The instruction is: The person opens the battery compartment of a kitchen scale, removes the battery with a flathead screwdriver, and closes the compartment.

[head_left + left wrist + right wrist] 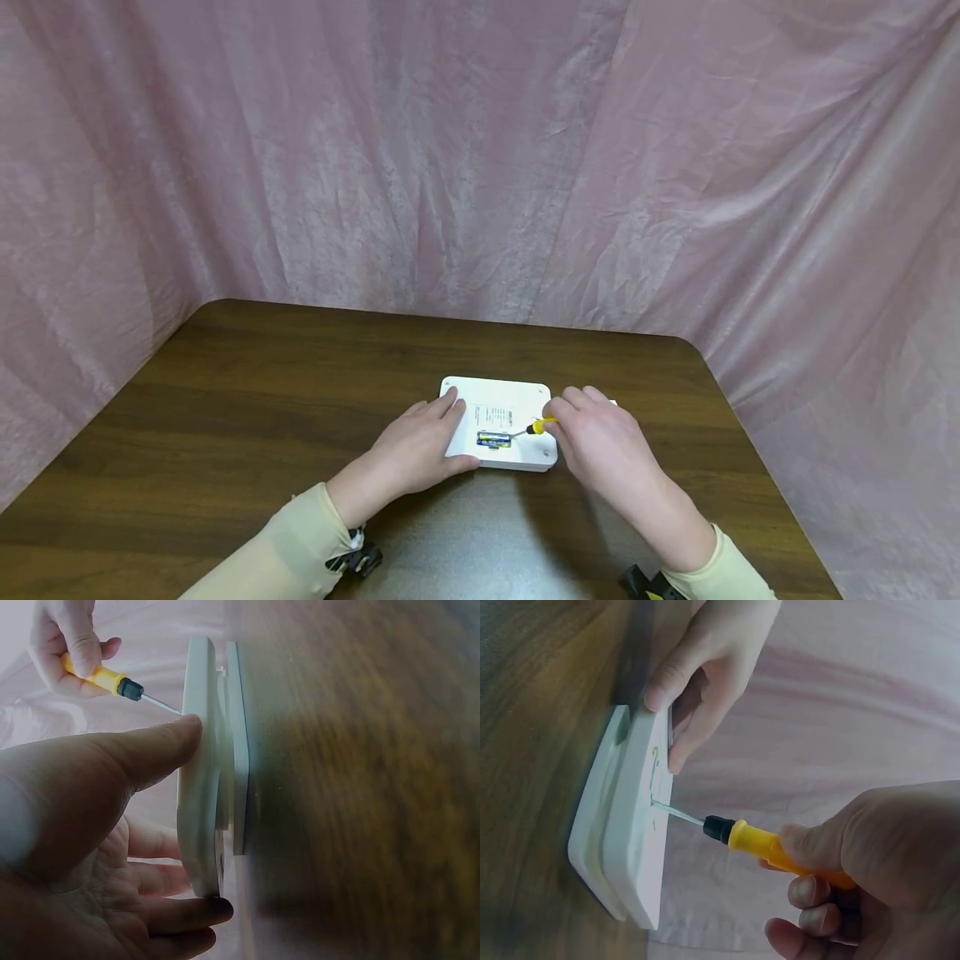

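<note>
A flat white plastic device (528, 450) lies on the table with its labelled side up. Batteries (493, 442) in blue and yellow-green wrapping sit in its open compartment. My left hand (423, 442) holds the device by its left side, thumb on the near edge and fingers spread over the left part. My right hand (607, 437) grips a screwdriver (757, 844) with a yellow handle, black collar and thin metal shaft. In the head view the shaft's tip reaches the batteries' right end; the exact contact is too small to tell.
The brown wooden table (262, 400) extends around the device. Pink curtains (420, 167) hang behind it and along both sides. In the left wrist view, a thinner white plate (238, 750) shows between the device's body and the tabletop.
</note>
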### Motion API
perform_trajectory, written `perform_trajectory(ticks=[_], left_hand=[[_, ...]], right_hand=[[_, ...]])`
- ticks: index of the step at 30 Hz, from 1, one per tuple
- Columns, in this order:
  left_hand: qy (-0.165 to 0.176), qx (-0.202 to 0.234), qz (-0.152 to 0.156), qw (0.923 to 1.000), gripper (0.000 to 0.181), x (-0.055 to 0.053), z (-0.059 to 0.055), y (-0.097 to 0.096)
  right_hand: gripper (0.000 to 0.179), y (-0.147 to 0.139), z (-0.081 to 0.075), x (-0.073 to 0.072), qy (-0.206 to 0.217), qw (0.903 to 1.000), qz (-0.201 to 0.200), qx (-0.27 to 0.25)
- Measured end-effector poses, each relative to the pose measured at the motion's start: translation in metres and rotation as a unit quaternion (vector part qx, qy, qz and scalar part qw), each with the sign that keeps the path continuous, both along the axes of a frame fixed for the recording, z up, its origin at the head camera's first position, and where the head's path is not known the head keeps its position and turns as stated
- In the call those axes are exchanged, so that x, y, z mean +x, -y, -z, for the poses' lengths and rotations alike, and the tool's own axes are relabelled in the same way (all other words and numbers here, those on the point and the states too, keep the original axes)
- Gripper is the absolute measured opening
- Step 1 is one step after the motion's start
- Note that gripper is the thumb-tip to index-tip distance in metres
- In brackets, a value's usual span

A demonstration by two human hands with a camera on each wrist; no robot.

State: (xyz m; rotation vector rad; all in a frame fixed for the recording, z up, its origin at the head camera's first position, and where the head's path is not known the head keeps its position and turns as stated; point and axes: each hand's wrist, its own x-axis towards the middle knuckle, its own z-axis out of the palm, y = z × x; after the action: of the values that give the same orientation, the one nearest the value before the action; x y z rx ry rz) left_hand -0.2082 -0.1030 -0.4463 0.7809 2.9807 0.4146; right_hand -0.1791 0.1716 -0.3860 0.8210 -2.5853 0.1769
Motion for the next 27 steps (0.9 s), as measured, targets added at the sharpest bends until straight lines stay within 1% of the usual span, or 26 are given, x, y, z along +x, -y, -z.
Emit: perform_trajectory(ticks=[4,7,14,18,22,25,27], left_hand=[[-0.004,-0.001,0.003,1.0000,0.091,-0.001,-0.001,0.000],[0.000,-0.003,0.002,1.0000,0.091,-0.001,-0.001,0.000],[0.007,0.006,0.001,1.0000,0.090,0.000,-0.001,0.001],[0.009,0.004,0.000,1.0000,0.090,0.000,0.000,0.000],[0.009,0.003,0.001,1.0000,0.091,-0.001,0.002,0.000],[0.007,0.002,0.002,1.0000,0.091,-0.001,0.002,0.000],[0.007,0.002,0.002,1.0000,0.091,-0.001,0.002,0.000]], right_hand=[[0.016,-0.007,0.001,-0.004,0.029,0.9991,0.002,-0.030],[0.015,-0.014,0.003,-0.006,0.056,0.9972,0.010,-0.050],[0.006,-0.029,0.015,-0.012,0.108,0.9911,0.033,-0.070],[0.005,-0.036,0.019,-0.016,0.139,0.9864,0.045,-0.077],[0.007,-0.040,0.019,-0.018,0.166,0.9815,0.055,-0.079],[0.010,-0.041,0.018,-0.019,0.192,0.9757,0.066,-0.084],[0.013,-0.042,0.017,-0.020,0.212,0.9702,0.077,-0.088]])
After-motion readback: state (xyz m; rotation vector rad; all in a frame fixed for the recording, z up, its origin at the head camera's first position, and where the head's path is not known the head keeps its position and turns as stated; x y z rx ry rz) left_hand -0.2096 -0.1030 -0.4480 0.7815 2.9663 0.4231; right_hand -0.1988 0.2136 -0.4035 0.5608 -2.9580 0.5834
